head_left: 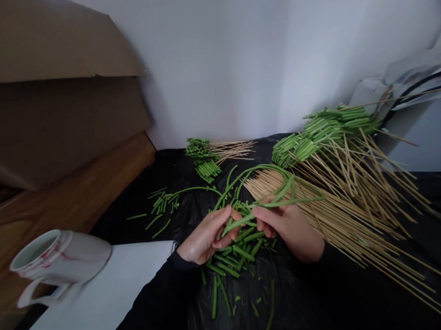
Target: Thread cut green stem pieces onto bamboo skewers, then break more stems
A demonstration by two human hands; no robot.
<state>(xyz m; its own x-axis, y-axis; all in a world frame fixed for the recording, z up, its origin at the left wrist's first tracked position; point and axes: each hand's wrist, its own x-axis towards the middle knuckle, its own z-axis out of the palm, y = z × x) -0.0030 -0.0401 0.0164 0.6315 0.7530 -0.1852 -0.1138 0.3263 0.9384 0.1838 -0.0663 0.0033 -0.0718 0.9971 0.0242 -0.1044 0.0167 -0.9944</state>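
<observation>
Long green beans (274,167) loop up and over between my two hands. My left hand (210,234) pinches the bean stems, its fingers closed round them. On the right, my right hand (290,228) also grips them between thumb and fingers. Cut green bean pieces (228,268) lie in a pile on the black sheet beneath and in front of my hands. Smaller scraps (164,202) are scattered to the left. Thin wooden skewers (347,218) lie in a wide bundle just right of my right hand.
Skewered green bundles lie at the back centre (207,168) and back right (317,137). A white mug (71,258) rests on white paper (119,290) at the left. Behind them are a cardboard box (56,112) and a wooden surface (92,180). A white wall rises behind.
</observation>
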